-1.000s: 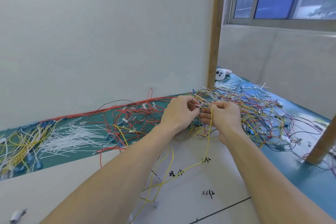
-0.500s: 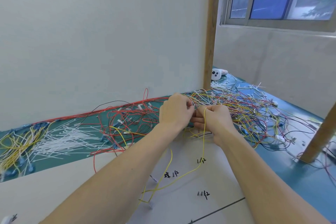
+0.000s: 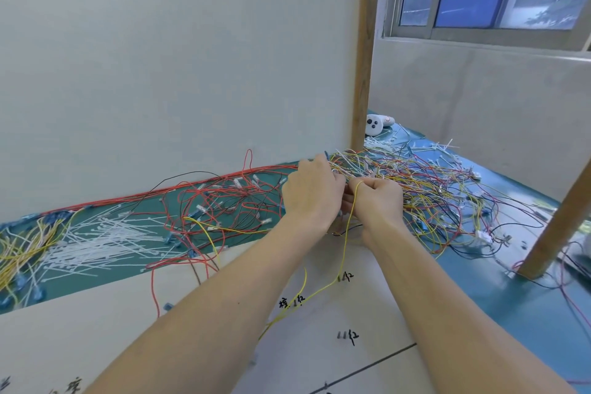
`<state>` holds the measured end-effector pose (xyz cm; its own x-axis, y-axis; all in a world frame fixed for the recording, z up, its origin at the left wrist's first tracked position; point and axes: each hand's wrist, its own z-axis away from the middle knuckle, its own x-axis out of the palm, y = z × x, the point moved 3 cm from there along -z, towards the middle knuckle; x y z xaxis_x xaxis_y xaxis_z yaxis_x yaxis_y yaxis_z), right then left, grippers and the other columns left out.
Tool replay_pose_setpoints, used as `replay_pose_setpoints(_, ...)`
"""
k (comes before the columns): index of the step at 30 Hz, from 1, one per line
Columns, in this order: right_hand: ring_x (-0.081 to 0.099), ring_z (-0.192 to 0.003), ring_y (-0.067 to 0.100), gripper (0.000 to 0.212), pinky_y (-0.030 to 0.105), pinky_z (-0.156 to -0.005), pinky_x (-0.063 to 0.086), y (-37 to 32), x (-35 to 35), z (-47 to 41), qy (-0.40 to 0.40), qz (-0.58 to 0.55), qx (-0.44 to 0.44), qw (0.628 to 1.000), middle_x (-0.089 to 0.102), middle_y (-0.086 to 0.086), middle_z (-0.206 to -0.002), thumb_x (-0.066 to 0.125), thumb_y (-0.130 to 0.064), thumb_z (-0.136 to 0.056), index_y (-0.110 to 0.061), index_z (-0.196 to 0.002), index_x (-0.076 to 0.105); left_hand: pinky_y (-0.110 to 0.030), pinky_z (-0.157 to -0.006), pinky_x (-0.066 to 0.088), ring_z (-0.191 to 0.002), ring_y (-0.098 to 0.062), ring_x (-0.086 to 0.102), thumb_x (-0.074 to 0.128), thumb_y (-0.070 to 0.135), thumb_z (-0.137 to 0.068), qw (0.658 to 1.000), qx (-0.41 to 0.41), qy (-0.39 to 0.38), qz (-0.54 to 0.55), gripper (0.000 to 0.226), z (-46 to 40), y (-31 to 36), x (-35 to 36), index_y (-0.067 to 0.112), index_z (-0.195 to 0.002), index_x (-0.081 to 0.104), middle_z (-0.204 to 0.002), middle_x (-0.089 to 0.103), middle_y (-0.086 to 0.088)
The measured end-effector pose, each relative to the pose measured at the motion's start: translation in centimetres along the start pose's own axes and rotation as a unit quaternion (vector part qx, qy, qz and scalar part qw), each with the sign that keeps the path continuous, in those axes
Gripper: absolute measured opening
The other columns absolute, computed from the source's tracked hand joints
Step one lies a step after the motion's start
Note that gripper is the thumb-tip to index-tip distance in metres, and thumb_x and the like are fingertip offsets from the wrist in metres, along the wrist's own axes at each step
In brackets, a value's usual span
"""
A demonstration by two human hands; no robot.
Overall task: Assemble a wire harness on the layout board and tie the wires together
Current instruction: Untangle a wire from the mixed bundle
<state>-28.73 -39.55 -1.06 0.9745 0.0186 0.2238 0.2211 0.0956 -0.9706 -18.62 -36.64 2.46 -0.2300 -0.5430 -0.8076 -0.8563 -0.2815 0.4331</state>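
Head view: both hands meet over the far edge of the white layout board (image 3: 319, 358), at the near side of a tangled wire pile (image 3: 425, 189) lying on the green desk (image 3: 518, 307). The left hand (image 3: 311, 193) has its fingers curled towards the right, fingertips hidden among the wire ends; what exactly it pinches cannot be told. The right hand (image 3: 379, 201) is curled with thumb and forefinger pressed together on a yellow wire (image 3: 345, 240), which loops over the top of that pinch. From the grip the wire drops straight down between the two wrists onto the board, passes beside a handwritten mark (image 3: 346, 277), then bends left and runs under the left forearm. The tangled pile of yellow, red, black and white wires spreads from the hands towards the right edge of the desk. Red wires (image 3: 224, 198) lie looped on the desk left of the left hand, along the back wall. White cable ties (image 3: 96, 240) lie in a loose heap further left, with a yellow wire bundle (image 3: 19, 246) at the left edge. A white controller (image 3: 375, 124) rests at the far corner beside a wooden post (image 3: 363, 73). A second wooden post (image 3: 556, 221) leans at the right edge.
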Motion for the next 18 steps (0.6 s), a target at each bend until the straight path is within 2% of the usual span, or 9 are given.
replay_pose_setpoints(2,0.059,-0.042,0.020,0.039,0.024,-0.041,0.049,0.0,0.0,0.0,0.001,0.010,0.000,1.000,0.061,0.007,-0.055,0.056,0.006,-0.089,-0.009,-0.055,0.064,-0.040,-0.071,0.037,-0.105,-0.040,0.066,0.051,0.034,-0.102,0.997,0.019,-0.003,-0.074,0.030,0.0,0.3,0.2,0.013,-0.121,0.058,-0.121,0.060,-0.014)
replay_pose_setpoints(4,0.056,-0.045,0.021,0.032,0.027,-0.045,0.051,-0.1,0.1,0.0,-0.003,0.035,-0.013,0.999,0.060,0.005,-0.055,0.061,0.002,-0.089,-0.008,-0.060,0.070,-0.040,-0.073,0.040,-0.109,-0.038,0.067,0.051,0.035,-0.104,0.990,0.034,-0.027,-0.135,0.034,-0.4,0.4,0.4,0.013,-0.129,0.053,-0.127,0.059,-0.015)
replay_pose_setpoints(7,0.060,-0.049,0.022,0.023,0.035,-0.054,0.057,-0.2,0.3,0.2,-0.014,0.046,-0.018,0.999,0.066,0.005,-0.060,0.066,-0.002,-0.089,-0.007,-0.069,0.075,-0.040,-0.084,0.046,-0.118,-0.037,0.064,0.055,0.029,-0.103,0.987,0.030,-0.067,-0.141,0.031,-1.2,0.3,0.2,0.011,-0.127,0.052,-0.128,0.066,-0.014)
replay_pose_setpoints(9,0.065,-0.053,0.022,0.017,0.032,-0.054,0.057,-0.3,0.4,0.2,-0.014,0.025,-0.010,1.000,0.069,0.010,-0.069,0.065,0.000,-0.091,-0.002,-0.077,0.076,-0.041,-0.084,0.047,-0.117,-0.038,0.064,0.054,0.028,-0.102,0.992,0.022,-0.063,-0.105,0.026,-1.5,0.2,-0.1,0.011,-0.122,0.055,-0.124,0.068,-0.013)
replay_pose_setpoints(11,0.069,-0.056,0.020,0.015,0.026,-0.053,0.057,-0.3,0.4,0.2,-0.016,-0.008,-0.006,1.000,0.071,0.014,-0.074,0.061,0.004,-0.092,0.007,-0.087,0.075,-0.040,-0.075,0.041,-0.110,-0.040,0.064,0.055,0.029,-0.099,0.997,0.021,-0.046,-0.054,0.024,-1.4,0.1,-0.4,0.012,-0.115,0.059,-0.117,0.069,-0.014)
replay_pose_setpoints(13,0.071,-0.060,0.020,0.015,0.025,-0.055,0.058,-0.2,0.4,0.2,-0.017,-0.030,-0.008,0.999,0.072,0.015,-0.075,0.060,0.005,-0.093,0.009,-0.091,0.074,-0.037,-0.070,0.038,-0.102,-0.040,0.064,0.057,0.029,-0.095,0.999,0.027,-0.028,-0.009,0.021,-1.2,-0.1,-0.6,0.013,-0.108,0.061,-0.108,0.069,-0.013)
replay_pose_setpoints(15,0.072,-0.061,0.020,0.013,0.025,-0.056,0.059,-0.2,0.5,0.2,-0.018,-0.056,-0.011,0.998,0.073,0.014,-0.075,0.061,0.002,-0.096,0.005,-0.092,0.073,-0.038,-0.068,0.044,-0.094,-0.038,0.063,0.060,0.029,-0.092,0.999,0.017,-0.013,0.045,0.018,-1.0,-0.4,-0.7,0.013,-0.099,0.063,-0.099,0.070,-0.011)
replay_pose_setpoints(18,0.074,-0.062,0.018,0.009,0.025,-0.056,0.060,-0.2,0.6,0.1,-0.016,-0.099,-0.007,0.995,0.074,0.014,-0.082,0.058,-0.002,-0.101,0.002,-0.103,0.067,-0.040,-0.069,0.056,-0.079,-0.034,0.066,0.066,0.025,-0.084,0.988,-0.021,-0.017,0.153,0.013,-0.8,-1.0,-0.7,0.016,-0.075,0.061,-0.077,0.069,-0.005)
